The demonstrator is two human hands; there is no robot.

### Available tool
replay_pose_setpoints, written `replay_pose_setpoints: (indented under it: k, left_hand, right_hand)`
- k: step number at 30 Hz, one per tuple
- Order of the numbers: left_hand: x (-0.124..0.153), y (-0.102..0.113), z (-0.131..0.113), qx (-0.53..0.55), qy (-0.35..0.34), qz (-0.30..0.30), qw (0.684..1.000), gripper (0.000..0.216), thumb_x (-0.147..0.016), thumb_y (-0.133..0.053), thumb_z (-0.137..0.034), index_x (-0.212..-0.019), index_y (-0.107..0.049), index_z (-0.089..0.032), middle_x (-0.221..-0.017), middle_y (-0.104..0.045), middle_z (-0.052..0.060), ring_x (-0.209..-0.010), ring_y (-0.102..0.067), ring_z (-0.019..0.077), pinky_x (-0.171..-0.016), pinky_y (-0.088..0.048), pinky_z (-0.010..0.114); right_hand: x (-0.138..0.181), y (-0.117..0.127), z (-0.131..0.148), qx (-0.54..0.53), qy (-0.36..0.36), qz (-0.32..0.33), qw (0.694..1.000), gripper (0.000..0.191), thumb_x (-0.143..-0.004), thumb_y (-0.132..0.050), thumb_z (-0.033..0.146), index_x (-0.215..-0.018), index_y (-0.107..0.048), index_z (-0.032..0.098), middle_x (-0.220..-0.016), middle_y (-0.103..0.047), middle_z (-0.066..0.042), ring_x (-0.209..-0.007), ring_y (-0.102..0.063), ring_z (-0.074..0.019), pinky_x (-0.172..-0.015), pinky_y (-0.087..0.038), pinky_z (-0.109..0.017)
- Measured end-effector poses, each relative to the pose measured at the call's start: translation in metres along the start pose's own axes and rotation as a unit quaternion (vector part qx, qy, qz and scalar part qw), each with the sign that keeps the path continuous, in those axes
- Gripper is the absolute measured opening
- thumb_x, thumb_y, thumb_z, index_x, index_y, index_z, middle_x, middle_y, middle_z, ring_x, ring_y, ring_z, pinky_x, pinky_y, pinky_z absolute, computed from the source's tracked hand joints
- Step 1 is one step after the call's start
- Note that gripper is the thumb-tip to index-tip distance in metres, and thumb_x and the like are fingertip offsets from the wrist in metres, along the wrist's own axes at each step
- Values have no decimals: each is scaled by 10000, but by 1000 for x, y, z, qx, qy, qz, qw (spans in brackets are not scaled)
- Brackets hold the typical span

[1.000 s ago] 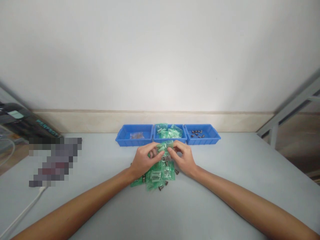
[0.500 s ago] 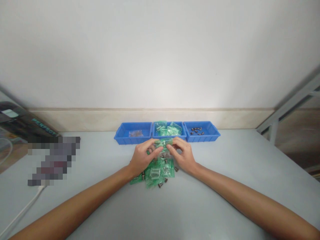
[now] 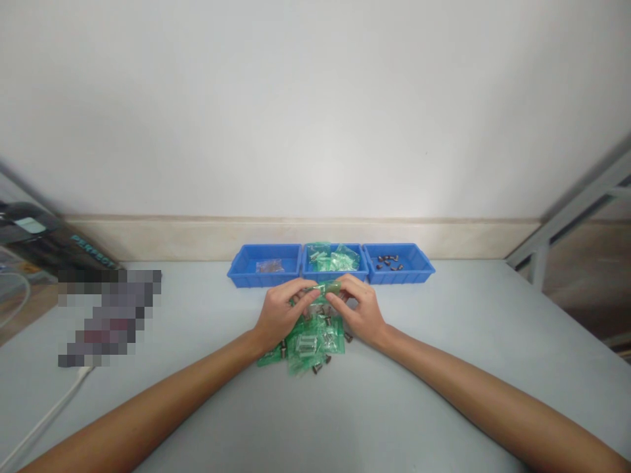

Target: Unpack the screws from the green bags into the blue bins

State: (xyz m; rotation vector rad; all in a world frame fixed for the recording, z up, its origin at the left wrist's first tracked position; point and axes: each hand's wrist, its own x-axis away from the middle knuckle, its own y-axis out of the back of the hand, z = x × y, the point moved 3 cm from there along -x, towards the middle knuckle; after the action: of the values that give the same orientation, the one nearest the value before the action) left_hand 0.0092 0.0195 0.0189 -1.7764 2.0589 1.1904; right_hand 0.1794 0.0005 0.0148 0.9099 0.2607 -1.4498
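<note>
My left hand (image 3: 280,314) and my right hand (image 3: 359,309) meet above a heap of small green plastic bags (image 3: 311,341). Both pinch one small green bag (image 3: 327,288) between thumb and fingers, holding it just in front of the middle bin. Small dark metal parts (image 3: 316,368) lie loose among the bags on the grey table (image 3: 394,394). Three blue bins stand in a row behind my hands: the left bin (image 3: 265,265) holds a clear bag, the middle bin (image 3: 335,261) holds green bags, the right bin (image 3: 398,264) holds dark metal parts.
A dark device (image 3: 44,246) sits at the far left, with a blurred-out patch (image 3: 106,315) beside it and a white cable (image 3: 39,427) running to the table's front edge. A metal frame (image 3: 566,226) stands at the right. A white wall rises behind the bins.
The small bag between my fingers has been rolled or squeezed narrower. Both hands stay in nearly the same place above the heap.
</note>
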Motion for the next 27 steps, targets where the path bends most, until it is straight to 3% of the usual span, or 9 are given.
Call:
replay_pose_setpoints:
  k: [6,12,14,17,23,27]
  left_hand:
    - [0,0,-1,-8,12,22,1000,333,-894,-558,-345,-614,-544,-167,-523,-528,-52,-472,-519,86,-538,-411,199]
    - [1,-3,1,32,56,48,997,236,-884,-543,-315,-696,-549,-173,-493,-519,-65,-438,-518,90,-493,-402,196]
    - [1,-3,1,46,63,37,996,163,-871,-568,-321,-828,-599,-167,-530,-542,-65,-444,-540,92,-497,-421,196]
    - [1,-1,0,59,66,28,996,216,-862,-589,-321,-1015,-604,-168,-555,-555,-72,-452,-561,94,-516,-445,197]
    - [1,-1,0,64,84,34,994,238,-867,-584,-347,-1023,-613,-170,-561,-560,-64,-455,-558,97,-509,-447,201]
    - [0,-1,1,41,73,23,996,203,-857,-590,-349,-950,-632,-173,-693,-631,-27,-466,-538,82,-495,-435,200]
  right_hand:
    - [0,-1,1,18,-1,9,1000,283,-921,-542,347,-680,-514,200,-644,-461,12,-600,-452,-137,-575,-386,-260]
    - [0,-2,1,5,-8,11,1000,309,-916,-543,306,-637,-455,205,-618,-431,26,-570,-430,-127,-561,-365,-255]
    - [1,-2,1,5,-11,9,1000,300,-914,-543,288,-640,-460,203,-615,-429,29,-569,-427,-125,-562,-358,-254]
    - [1,-2,0,12,-11,10,1000,284,-915,-543,286,-652,-479,200,-617,-441,28,-576,-436,-126,-566,-354,-257]
    - [1,-1,0,20,0,14,1000,330,-932,-530,334,-634,-471,204,-616,-453,21,-579,-444,-131,-563,-365,-264]
    - [1,-2,1,14,21,21,999,329,-938,-527,340,-642,-487,201,-633,-480,9,-591,-456,-134,-565,-374,-268]
